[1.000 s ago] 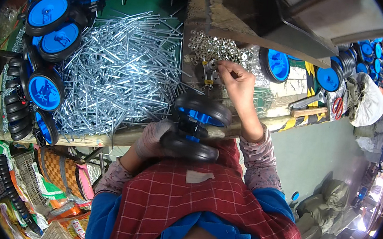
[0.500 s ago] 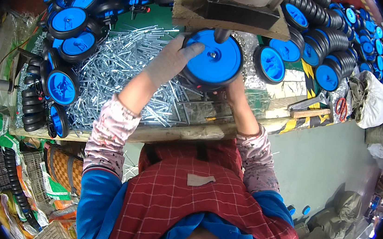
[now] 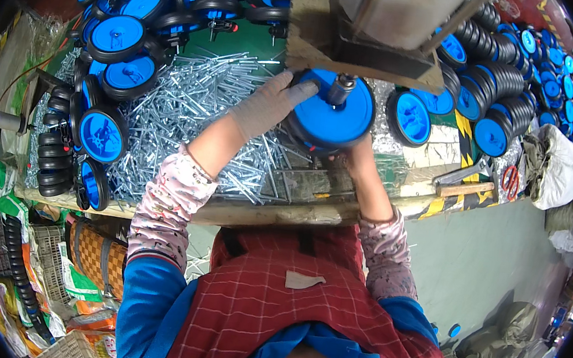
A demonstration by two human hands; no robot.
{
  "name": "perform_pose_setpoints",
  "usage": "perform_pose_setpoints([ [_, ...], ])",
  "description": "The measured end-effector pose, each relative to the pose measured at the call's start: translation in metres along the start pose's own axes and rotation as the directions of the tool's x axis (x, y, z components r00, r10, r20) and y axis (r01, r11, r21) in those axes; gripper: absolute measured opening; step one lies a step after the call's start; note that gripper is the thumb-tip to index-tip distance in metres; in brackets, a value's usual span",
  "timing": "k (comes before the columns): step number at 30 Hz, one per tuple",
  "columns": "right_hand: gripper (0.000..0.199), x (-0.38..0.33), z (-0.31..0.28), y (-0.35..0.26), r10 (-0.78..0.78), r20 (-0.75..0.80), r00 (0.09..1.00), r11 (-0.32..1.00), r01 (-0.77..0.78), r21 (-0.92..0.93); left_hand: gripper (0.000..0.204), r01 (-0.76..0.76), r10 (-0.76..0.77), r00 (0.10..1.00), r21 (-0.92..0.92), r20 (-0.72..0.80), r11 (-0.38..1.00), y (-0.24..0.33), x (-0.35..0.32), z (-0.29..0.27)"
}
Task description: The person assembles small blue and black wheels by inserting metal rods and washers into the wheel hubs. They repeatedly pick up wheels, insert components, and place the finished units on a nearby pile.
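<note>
Under press (image 3: 387,22): both hands grip blue wheel (image 3: 332,110); left hand (image 3: 266,103) gloved, right hand (image 3: 351,159) mostly hidden beneath.

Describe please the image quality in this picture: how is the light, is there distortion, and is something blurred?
Head view: strong fisheye, so the bench edge bows and a black rim frames the picture; light is even on the blue wheel held by the left hand and the right hand; the metal rods glint; windows at the right edge are blown out; the chin at the bottom is blurred.
</note>
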State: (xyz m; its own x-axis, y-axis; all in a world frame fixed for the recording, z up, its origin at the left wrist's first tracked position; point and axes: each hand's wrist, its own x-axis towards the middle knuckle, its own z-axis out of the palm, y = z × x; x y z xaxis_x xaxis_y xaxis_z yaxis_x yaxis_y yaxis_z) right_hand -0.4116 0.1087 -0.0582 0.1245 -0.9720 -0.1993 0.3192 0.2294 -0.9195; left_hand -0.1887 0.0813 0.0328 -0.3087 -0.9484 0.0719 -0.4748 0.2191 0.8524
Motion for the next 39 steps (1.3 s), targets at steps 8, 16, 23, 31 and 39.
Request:
perform_pose_setpoints([
  [8,0.058,-0.041,-0.052,-0.086,0.154,0.227,0.962,0.478,0.129,-0.869,0.048,0.146,-0.126,0.988,-0.774,0.087,0.616,-0.053,0.046,-0.066],
  [16,0.042,0.0,-0.217,-0.298,-0.837,-0.399,0.375,0.462,0.875,-0.147,0.065,0.228,-0.301,0.95,-0.479,-0.081,0.848,-0.17,0.182,-0.09],
  [23,0.045,0.01,-0.194,-0.098,-0.551,-0.194,0.812,0.137,-0.141,-0.98,0.045,0.216,-0.053,0.951,0.532,-0.305,0.818,-0.089,0.109,-0.077],
  [31,0.036,0.003,-0.179,-0.057,-0.483,-0.379,0.789,0.497,-0.11,-0.861,0.053,-0.289,0.344,0.939,0.553,0.004,0.782,0.033,-0.084,-0.04],
  [39,0.03,-0.08,-0.078,-0.035,-0.233,-0.118,0.965,0.799,0.121,-0.589,0.054,-0.37,0.356,0.912,0.036,0.205,0.928,0.037,-0.153,0.056],
])
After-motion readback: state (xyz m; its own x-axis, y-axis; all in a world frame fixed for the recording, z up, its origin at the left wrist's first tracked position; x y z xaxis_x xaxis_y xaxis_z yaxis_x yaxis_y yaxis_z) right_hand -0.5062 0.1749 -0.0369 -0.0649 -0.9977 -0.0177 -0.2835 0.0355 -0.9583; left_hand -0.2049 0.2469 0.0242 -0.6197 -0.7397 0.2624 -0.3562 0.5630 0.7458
